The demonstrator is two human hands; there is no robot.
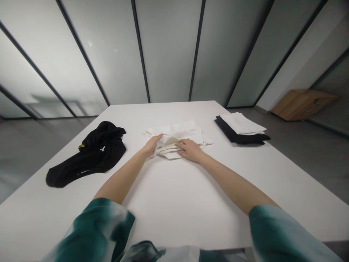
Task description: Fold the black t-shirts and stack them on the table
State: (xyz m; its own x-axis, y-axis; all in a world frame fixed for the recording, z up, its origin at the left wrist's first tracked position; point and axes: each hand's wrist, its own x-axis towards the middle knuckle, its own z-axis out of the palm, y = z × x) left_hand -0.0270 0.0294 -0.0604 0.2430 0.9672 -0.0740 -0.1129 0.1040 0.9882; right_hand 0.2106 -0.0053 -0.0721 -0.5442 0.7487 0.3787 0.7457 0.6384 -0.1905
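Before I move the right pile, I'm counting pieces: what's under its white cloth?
Black fabric lies under the white cloth, its left and near edges showing; the rest is covered.

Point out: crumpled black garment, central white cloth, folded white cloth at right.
Black garment [98,162], head view, its crumpled middle.
Central white cloth [187,131], head view, flat far part.
Folded white cloth [242,123], head view, top face.

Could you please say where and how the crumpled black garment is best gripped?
Probably pinch the black garment at its narrow end, the left hand coming from the near side: that end juts out nearest, while the far part is bunched.
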